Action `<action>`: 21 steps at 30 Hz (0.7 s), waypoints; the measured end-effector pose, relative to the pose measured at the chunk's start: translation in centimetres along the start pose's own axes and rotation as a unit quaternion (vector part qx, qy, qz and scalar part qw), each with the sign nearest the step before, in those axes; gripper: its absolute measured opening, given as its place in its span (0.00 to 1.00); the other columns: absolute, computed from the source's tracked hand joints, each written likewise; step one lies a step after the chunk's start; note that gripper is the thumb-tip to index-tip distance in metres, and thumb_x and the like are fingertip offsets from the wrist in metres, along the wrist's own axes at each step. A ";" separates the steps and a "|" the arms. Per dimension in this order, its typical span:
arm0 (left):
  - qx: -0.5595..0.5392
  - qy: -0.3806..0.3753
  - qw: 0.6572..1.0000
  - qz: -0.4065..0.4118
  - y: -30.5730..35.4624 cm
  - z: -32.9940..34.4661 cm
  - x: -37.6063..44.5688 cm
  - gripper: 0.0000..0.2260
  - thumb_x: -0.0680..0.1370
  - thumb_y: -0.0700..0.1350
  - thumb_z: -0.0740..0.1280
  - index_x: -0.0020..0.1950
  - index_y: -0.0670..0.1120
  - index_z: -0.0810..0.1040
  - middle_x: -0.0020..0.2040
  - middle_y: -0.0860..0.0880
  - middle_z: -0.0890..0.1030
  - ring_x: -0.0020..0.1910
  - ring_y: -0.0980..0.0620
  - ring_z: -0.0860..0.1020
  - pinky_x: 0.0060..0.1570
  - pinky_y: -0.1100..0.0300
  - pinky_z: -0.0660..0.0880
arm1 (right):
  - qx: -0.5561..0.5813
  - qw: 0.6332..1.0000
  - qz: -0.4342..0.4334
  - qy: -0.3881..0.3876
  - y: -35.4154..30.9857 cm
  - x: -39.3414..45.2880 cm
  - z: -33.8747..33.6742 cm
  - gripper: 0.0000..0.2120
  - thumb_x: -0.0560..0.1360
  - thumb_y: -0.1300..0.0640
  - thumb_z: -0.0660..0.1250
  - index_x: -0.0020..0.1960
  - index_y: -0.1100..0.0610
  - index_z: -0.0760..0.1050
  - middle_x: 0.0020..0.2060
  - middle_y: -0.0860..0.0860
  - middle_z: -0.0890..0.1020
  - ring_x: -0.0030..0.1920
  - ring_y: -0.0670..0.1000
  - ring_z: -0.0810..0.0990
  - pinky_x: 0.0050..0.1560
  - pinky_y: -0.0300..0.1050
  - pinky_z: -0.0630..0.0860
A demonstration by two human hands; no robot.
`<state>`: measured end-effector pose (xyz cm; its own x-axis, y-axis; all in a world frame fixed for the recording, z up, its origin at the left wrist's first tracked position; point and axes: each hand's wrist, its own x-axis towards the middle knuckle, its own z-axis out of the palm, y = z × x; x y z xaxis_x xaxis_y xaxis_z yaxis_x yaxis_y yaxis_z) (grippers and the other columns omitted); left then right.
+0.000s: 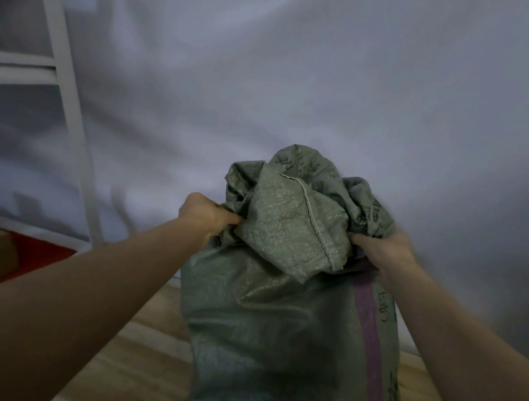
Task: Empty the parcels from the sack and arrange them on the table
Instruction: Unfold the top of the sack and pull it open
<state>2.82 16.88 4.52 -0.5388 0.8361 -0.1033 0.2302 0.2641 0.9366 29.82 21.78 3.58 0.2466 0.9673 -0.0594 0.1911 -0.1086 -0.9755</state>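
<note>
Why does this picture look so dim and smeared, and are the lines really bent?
Head view: dim, bluish light; the backdrop and shelf are smeared by motion blur, while the sack and both hands, left and right, are sharper; the wide-angle lens bows straight lines near the edges.

You grip a sack (271, 322) of coarse woven plastic: grey-green, faint sheen, crumpled, with a stitched hem and a matt purple stripe. Under it you have a table (141, 354) of pale wood, matt, grain visible. Backdrop (311, 69): white cloth, matt, softly creased.
</note>
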 end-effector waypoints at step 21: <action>-0.085 -0.013 0.993 -0.083 -0.8 1.2 2.1 0.18 0.68 0.40 0.79 0.50 0.35 0.76 0.43 0.42 0.79 0.41 0.45 0.78 0.48 0.53 0.78 | 0.099 0.993 0.064 0.007 -0.6 -0.3 0.5 0.16 0.66 0.63 0.80 0.37 0.61 0.72 0.34 0.57 0.78 0.37 0.58 0.80 0.49 0.62 0.81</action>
<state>2.53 18.99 3.19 -0.5366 0.8002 -0.2680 -0.0018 0.3165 0.9486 29.16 21.71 4.05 0.2706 0.9448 -0.1848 -0.0323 -0.1829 -0.9826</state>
